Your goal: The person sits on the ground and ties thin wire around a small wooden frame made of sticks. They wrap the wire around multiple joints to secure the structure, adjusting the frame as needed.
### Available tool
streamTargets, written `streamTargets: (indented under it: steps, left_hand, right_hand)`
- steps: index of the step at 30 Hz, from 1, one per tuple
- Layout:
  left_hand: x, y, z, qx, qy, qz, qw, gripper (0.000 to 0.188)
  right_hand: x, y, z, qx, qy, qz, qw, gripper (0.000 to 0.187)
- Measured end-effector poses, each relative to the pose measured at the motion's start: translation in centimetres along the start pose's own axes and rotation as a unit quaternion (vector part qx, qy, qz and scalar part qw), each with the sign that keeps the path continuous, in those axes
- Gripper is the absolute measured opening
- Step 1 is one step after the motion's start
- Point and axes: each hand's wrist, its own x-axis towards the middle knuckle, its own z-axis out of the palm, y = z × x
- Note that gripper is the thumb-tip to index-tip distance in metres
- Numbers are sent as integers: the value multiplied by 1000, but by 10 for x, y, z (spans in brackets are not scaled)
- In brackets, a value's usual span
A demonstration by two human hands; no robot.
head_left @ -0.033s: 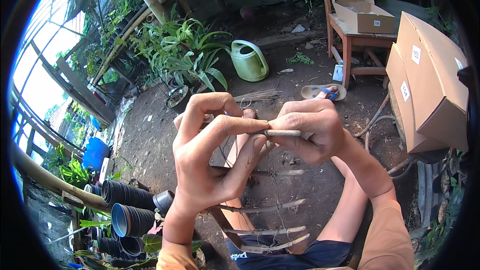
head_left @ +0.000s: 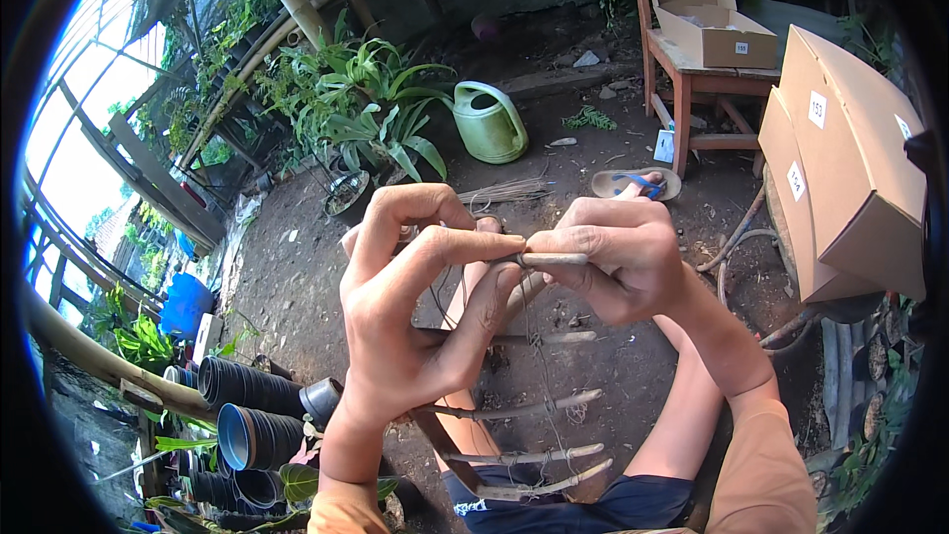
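Both hands meet at the end of a short peeled stick (head_left: 557, 259) in front of me. My left hand (head_left: 400, 302) is closed in a pinch, thumb and index finger at the stick's tied end. My right hand (head_left: 623, 255) pinches close beside it, fingertips at the binding; what sits between them is partly hidden. Thin dark cord (head_left: 531, 321) hangs from that end and runs down past several lower sticks, including a tied stick (head_left: 563, 402). These sticks join a darker wooden piece (head_left: 440, 445) over my lap, forming a ladder-like frame.
A green watering can (head_left: 490, 124) stands ahead beside leafy potted plants (head_left: 390, 119). Cardboard boxes (head_left: 840, 168) are at the right, near a wooden chair (head_left: 682, 89). Stacked black pots (head_left: 252, 388) lie at the left. Thin sticks (head_left: 509, 192) rest on the soil beyond my hands.
The whole view has shifted slightly. Both hands keep their pinch at the stick's tied end, with only tiny finger movement.
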Motion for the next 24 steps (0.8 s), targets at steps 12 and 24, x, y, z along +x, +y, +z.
streamTargets:
  steps: [12,24]
  left_hand:
    - [0,22,13,-6,3,-6,1000,24]
    - [1,32,25,-37,28,23,999,20]
  right_hand:
    - [-35,-60,-4,-321,130,23,938,31]
    - [10,-96,-73,-469,-156,-233,838,48]
